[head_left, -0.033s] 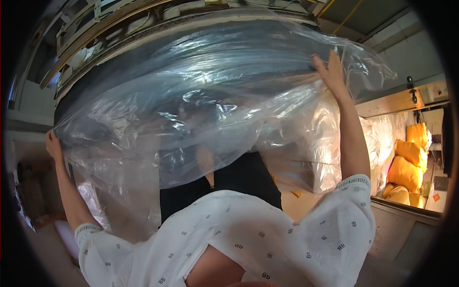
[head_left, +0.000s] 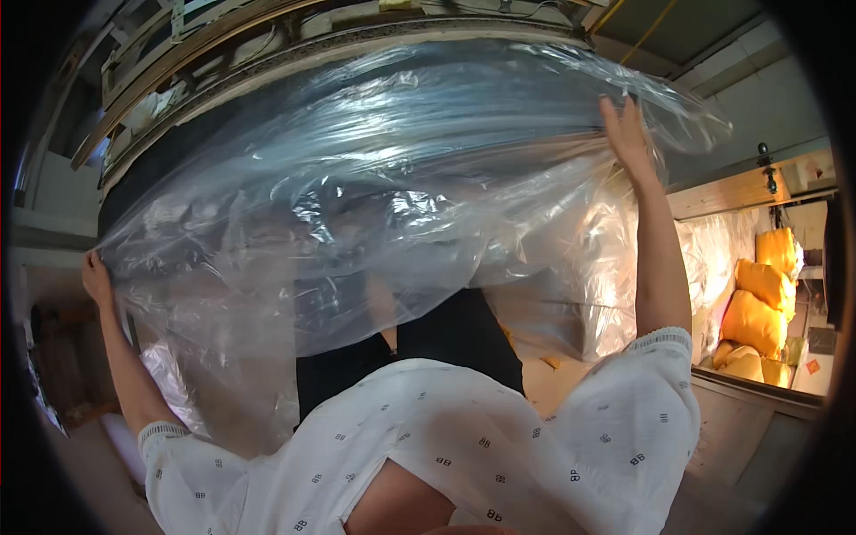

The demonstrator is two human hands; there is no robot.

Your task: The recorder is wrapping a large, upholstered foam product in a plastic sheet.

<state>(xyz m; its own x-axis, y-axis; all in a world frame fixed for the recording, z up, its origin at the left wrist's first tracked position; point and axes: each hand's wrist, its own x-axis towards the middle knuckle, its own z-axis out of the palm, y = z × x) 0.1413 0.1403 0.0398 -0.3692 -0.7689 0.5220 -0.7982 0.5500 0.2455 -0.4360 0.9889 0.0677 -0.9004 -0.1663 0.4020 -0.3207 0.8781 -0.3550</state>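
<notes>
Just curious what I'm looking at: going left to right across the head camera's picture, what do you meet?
Left hand gripping the sheet's edge → clear plastic sheet spread overhead → right hand raised against it → yellow sacks stacked at the far right.

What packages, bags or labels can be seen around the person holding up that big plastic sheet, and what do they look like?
Clear plastic bag: large, crinkled, see-through, held overhead between the left hand and right hand.
Yellow sacks: plump, stacked at the right edge.
Wrapped bales: pale bulky blocks under shiny clear film, behind the bag.
Small orange label: square, lower right, too small to describe further.
</notes>
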